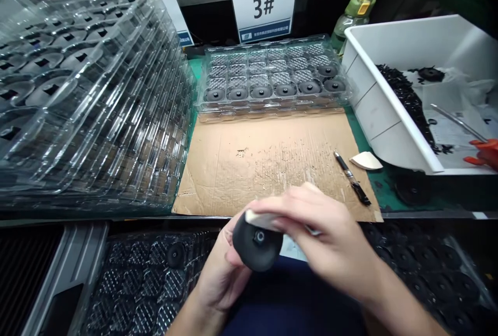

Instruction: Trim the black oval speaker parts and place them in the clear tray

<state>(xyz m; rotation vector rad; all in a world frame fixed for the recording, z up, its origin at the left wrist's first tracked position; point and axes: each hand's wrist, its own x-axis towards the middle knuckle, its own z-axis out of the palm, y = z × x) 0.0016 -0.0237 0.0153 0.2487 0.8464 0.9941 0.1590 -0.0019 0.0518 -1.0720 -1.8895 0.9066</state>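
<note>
The black disc (257,247) sits low in the frame at 6 o'clock, just in front of the worktop (383,183) edge, over the lap. The left hand (221,274) is closed around it from below, hub facing up. The right hand (330,237) is closed on a white strip (262,219) pressed across the disc's top rim; what the strip is I cannot tell through the blur.

At 12 o'clock from the disc lies scored cardboard (268,165), and beyond it a clear tray (272,74) with a front row of discs. At 10 o'clock stands a tall stack of trays (85,97). At 2 o'clock a knife (352,178) lies on the cardboard's corner, with a white bin (408,87) of black scrap beyond. A dark tray (155,279) lies at 8 o'clock.

My worry: the disc is held clear of any support, so a slipping strip could let it drop into the lap, or drag the right fingers across the rim.
</note>
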